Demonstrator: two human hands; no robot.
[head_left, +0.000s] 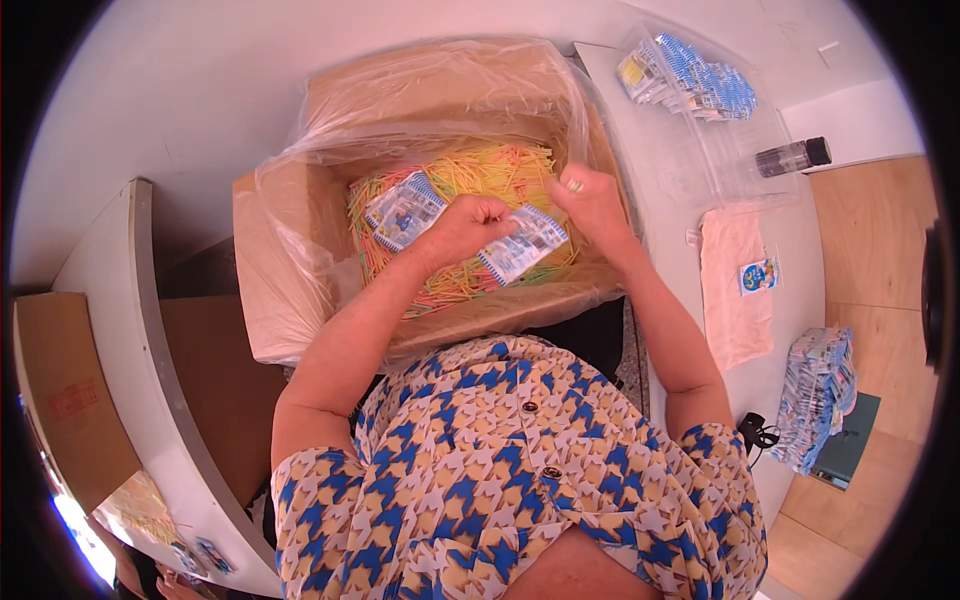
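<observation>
A large cardboard box (274, 282) lined with clear plastic (440, 85) stands in front of me, holding a loose mass of thin yellow, pink and green sticks (480, 172). Over these sticks, my left hand (462, 232) is closed on the edge of a blue-and-white printed packet (524, 246) with striped ends. Another such packet (405, 211) lies on the sticks to its left. My right hand (592, 208) is a raised fist near the box's right wall. Small pale ends, like those of the sticks, show at its top; its palm side is hidden.
On the right-hand white table (665, 165) are a clear bin (690, 140) of packets, a dark-capped bottle (792, 158), a pink cloth (735, 320) bearing one packet (759, 277), and a stack of packets (815, 390). Another carton (75, 400) and a person's hand (175, 585) appear left.
</observation>
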